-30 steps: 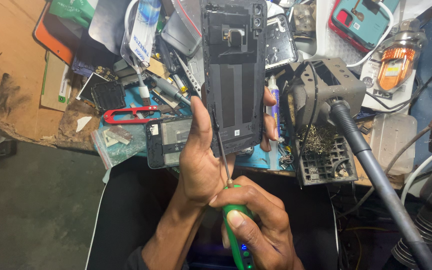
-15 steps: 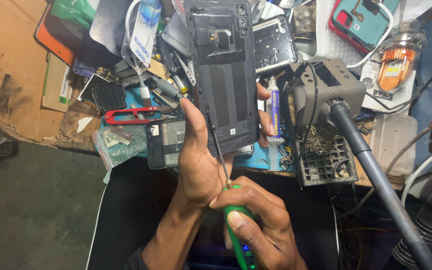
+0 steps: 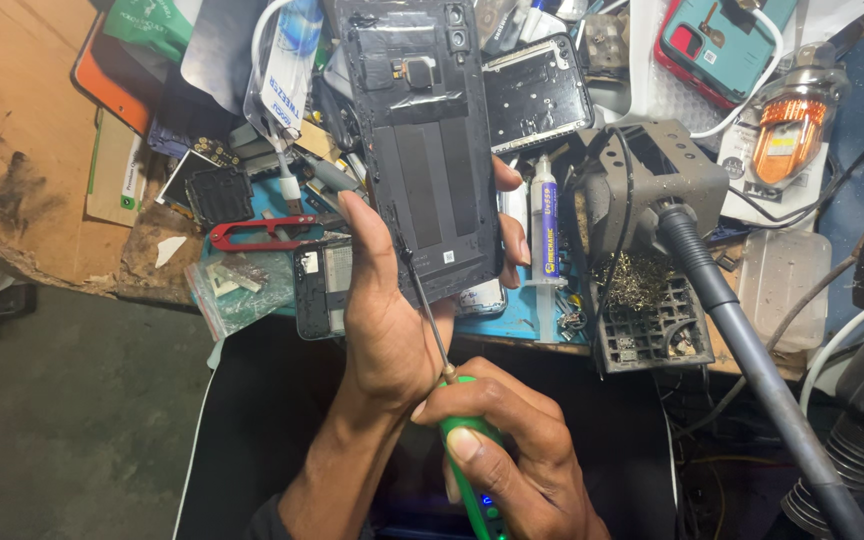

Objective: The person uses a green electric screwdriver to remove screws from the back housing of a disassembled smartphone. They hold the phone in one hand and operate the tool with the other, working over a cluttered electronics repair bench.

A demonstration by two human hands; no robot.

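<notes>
My left hand grips a black opened phone body, held upright above the bench, thumb on its left edge and fingertips showing at its right edge. My right hand is closed on a green-handled screwdriver. Its thin metal shaft runs up to the phone's lower left edge, right beside my left thumb. The phone's inner side faces me, with a camera cutout and a round part near the top.
The bench is cluttered: red-handled snips, a syringe tube, a grey soldering stand with brass wool, a teal phone case, another phone frame, a thick grey hose, a clear plastic box.
The phone has shifted slightly up and left in my left hand. The screwdriver tip stays at its lower left edge, and my right hand has barely moved.
</notes>
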